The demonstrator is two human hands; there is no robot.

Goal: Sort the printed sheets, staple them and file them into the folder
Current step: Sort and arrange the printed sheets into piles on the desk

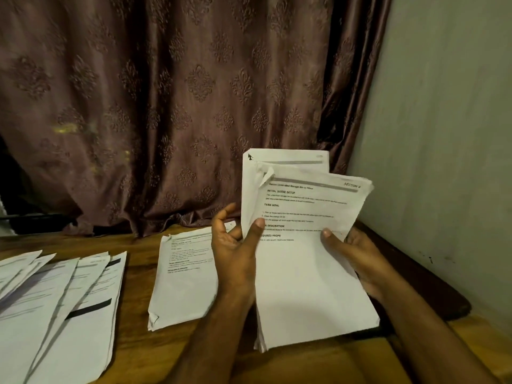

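Observation:
Both hands hold a stack of printed sheets [307,273] raised above the wooden table [135,314], to the right of centre. The top sheet reads "SECTION 1" and its upper left corner is creased. My left hand [235,253] pinches the stack's left edge, thumb on the front. My right hand [354,256] grips the right edge, thumb on the page. A second pile of printed sheets [182,278] lies flat on the table just left of my left hand. No stapler or folder is in view.
Several loose printed sheets [55,306] lie fanned out at the table's left, some with black bars. A brown patterned curtain [194,92] hangs behind the table. A grey wall [443,162] closes the right side, with a dark wooden rail [415,275] along it.

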